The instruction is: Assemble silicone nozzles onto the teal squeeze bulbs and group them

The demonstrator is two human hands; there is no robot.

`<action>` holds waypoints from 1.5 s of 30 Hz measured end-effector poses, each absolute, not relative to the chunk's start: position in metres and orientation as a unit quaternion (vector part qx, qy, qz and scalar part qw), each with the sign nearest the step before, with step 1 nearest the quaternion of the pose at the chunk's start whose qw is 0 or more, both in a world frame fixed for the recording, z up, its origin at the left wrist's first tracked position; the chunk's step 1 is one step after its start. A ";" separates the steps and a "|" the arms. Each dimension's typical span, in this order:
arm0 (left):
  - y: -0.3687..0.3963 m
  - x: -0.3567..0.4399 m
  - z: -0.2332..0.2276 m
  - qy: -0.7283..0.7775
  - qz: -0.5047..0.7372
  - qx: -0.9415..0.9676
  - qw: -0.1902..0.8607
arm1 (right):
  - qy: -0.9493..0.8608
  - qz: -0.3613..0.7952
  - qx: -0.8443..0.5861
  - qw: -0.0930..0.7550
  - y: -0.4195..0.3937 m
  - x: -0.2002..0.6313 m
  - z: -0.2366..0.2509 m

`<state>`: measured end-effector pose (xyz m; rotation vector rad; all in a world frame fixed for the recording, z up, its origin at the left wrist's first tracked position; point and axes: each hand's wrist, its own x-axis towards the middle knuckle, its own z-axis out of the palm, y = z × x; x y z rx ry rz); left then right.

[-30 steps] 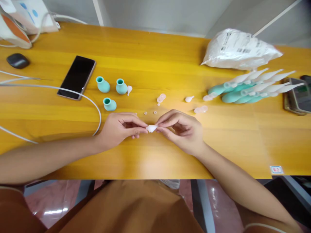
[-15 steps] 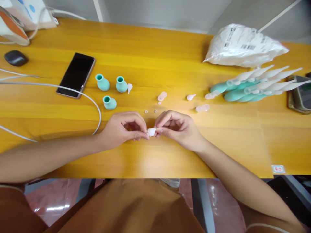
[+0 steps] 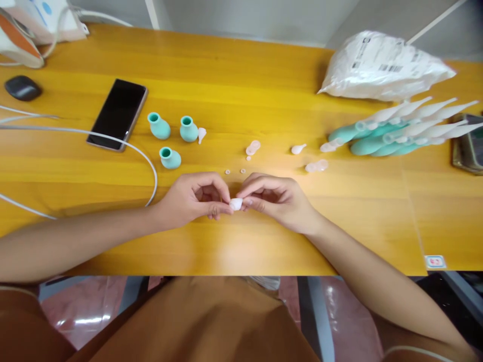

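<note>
Head view: we had both hands, left (image 3: 188,201) and right (image 3: 277,198), pinched shut on the white tip (image 3: 236,203), just below the teal bulbs (image 3: 170,158). Since a second earlier, less tip showed; probably seating a part.

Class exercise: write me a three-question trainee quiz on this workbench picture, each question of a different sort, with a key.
1. True or false: both hands pinch one small white piece.
2. How many loose teal bulbs stand beside the phone?
3. The white bag lies: A) far right, B) far left, C) table's near edge.

Key: 1 true, left hand and right hand; 2 three; 3 A.
</note>
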<state>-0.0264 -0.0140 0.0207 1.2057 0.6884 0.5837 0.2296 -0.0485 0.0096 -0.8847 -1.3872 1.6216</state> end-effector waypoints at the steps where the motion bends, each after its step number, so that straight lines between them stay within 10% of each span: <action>1: -0.014 -0.026 0.021 0.313 0.264 0.548 0.729 | -0.553 0.638 -0.351 0.404 -0.048 0.230 0.010; 33: -0.014 -0.031 0.015 0.286 0.261 0.572 0.724 | -0.521 0.659 -0.378 0.389 -0.049 0.230 0.011; 45: -0.016 -0.031 0.013 0.253 0.274 0.745 0.553 | -0.647 0.579 -0.376 0.324 -0.056 0.229 0.010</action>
